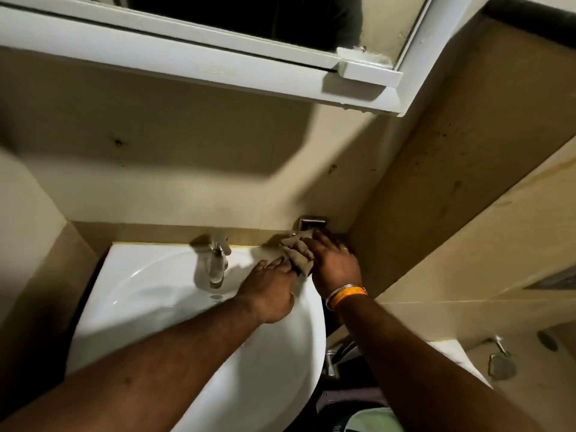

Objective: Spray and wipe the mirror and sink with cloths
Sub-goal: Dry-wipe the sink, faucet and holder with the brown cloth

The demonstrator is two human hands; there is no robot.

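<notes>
While both hands are working the back right corner of the sink [149, 294], the step in hand looks like wiping the rim near the wall, not the bowl.

Right hand [335, 266] is lying fingers-together and flat on the brown cloth [299, 252], pressing it down at about 2 o'clock from the basin centre, just below the small metal holder [311, 224] on the wall. Left hand [269, 291] is sitting at 3 o'clock on the rim, fingers extended and close together, tips touching the cloth's near edge; can't tell whether it's pinching a fold or only steadying it.

Tap [218, 260] is standing at 12 o'clock on the back rim, just left of the hands, not touched. Mirror [249, 14] in its white cabinet frame [193, 62] is well above, at the top of view. No spray bottle visible.

To do this well, my read:
- keeping the palm flat so the cloth is dragging, not bunching
- working from the wall joint outward toward the front rim
- running a folded edge into the seam under the holder and round the tap base
- keeping the left hand bracing lightly, clear of the wiped path

Bowl is showing some water near the tap; likely needing a pass afterwards.
</notes>
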